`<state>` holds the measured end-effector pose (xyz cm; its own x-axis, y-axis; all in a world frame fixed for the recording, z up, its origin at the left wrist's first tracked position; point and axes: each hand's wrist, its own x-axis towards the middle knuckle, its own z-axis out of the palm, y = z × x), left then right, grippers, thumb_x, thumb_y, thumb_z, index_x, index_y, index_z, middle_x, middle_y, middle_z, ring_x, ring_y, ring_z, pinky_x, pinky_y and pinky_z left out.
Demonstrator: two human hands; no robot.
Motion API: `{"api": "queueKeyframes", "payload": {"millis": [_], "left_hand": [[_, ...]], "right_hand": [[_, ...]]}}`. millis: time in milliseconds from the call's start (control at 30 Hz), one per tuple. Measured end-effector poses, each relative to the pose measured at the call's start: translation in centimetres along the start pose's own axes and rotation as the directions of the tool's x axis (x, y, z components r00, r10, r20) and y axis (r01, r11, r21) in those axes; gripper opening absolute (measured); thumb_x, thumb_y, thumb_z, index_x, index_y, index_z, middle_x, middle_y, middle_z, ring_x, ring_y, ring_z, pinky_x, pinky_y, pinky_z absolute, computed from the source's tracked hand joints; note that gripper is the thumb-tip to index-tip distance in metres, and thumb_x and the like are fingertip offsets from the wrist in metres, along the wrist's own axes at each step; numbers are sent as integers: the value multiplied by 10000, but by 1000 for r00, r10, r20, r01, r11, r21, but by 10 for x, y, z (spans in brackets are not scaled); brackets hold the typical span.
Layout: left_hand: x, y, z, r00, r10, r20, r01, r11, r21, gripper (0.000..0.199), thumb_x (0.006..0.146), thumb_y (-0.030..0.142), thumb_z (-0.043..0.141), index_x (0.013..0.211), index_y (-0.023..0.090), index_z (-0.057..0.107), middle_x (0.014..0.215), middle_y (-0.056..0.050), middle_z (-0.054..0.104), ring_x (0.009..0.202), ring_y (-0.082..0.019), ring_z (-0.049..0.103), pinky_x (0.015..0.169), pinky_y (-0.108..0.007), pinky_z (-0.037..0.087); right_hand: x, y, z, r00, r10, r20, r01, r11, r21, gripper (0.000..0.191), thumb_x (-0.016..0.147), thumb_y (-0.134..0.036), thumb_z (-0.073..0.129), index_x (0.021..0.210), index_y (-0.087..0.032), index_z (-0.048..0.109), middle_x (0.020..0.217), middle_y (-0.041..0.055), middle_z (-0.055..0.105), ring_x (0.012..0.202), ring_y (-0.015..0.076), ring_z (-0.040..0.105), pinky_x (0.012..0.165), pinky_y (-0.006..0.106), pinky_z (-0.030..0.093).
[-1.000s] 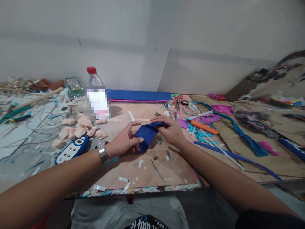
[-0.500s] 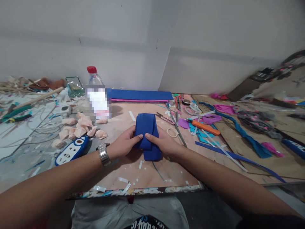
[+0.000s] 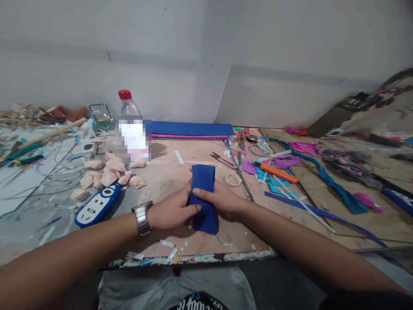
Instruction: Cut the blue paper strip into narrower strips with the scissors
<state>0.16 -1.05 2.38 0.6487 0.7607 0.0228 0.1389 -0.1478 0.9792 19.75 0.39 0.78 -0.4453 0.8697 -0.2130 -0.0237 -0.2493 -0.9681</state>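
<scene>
Pinching a folded blue sheet (image 3: pixel 205 221) between thumbs and fingers, pressing its face higher with the right hand (image 3: pixel 227 200) and lower with the left hand (image 3: pixel 171 210). Seemingly evening the fold, so calling for steady, matched pressure against slipping layers. Holding it over the tabletop (image 3: pixel 161 172), not showing any contact clearly, and working near a pale ring (image 3: pixel 226 181) and snips (image 3: pixel 229 163).

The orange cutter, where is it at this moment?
In the head view, the orange cutter lies on the table to the right of the right hand, among purple scraps and light blue scraps.
</scene>
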Motion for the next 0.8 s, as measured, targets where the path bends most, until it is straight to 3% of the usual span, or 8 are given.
{"api": "queueKeyframes", "payload": {"millis": [200,300,433,533,600,667,733,800], "left_hand": [[5,-14,0,995,-4,-95,1,1000,-30,428,949,339,598,1332,152,560,1254,-134,674,1135,-273,619,1044,-451,489],[9,-21,-1,997,-59,-52,51,989,-136,388,948,437,615,1178,125,633,1175,-140,704,1024,-257,660,932,-415,543],[9,-24,-1,992,-113,-51,101,976,-195,498,886,463,723,1248,139,611,1134,-126,716,966,-244,676,862,-383,556],[8,-24,1,986,-128,-102,102,968,-228,478,829,418,800,1190,149,639,1089,-103,717,930,-211,665,867,-355,548],[8,-23,3,982,-158,-107,112,931,-348,452,796,394,832,1135,160,645,1008,-70,710,850,-182,662,815,-331,556],[10,-21,5,976,-197,-98,124,861,-493,456,769,369,850,1117,170,633,928,-36,689,760,-159,652,740,-311,562],[12,-18,5,967,-238,-92,133,779,-613,456,769,337,847,1131,180,620,904,-23,675,712,-141,645,685,-285,558],[14,-15,3,956,-275,-104,129,709,-693,428,794,310,826,1147,187,616,894,-21,671,698,-130,642,648,-255,548]], "right_hand": [[5,-4,-2,993,-70,-91,69,997,-18,581,742,-513,878,1240,-255,730,1315,75,725,1191,273,673,1085,471,525],[7,-4,-3,987,-86,-136,87,996,2,578,747,-520,867,1248,-260,743,1229,65,767,1157,287,698,1044,473,557],[2,-1,-1,989,-40,-142,47,998,50,532,775,-528,848,1236,-285,740,1104,42,789,987,261,739,905,439,620],[-1,-1,-1,985,-143,-100,139,989,-44,418,879,-496,768,1256,-322,719,1134,39,756,1021,248,717,918,436,612],[-1,-4,-3,944,-329,-1,322,926,-195,306,950,-454,693,1222,-324,741,1194,51,706,1115,246,678,1008,446,569],[1,-7,-8,852,-503,145,520,784,-338,289,935,-415,716,1201,-313,760,1244,68,645,1180,255,640,1071,460,525],[4,-9,-14,759,-595,264,644,628,-438,437,826,-365,836,1252,-324,747,1276,75,596,1201,268,622,1094,472,503],[8,-10,-20,715,-608,346,686,512,-518,604,751,-291,894,1323,-354,710,1304,73,568,1222,274,608,1118,480,479]]}}
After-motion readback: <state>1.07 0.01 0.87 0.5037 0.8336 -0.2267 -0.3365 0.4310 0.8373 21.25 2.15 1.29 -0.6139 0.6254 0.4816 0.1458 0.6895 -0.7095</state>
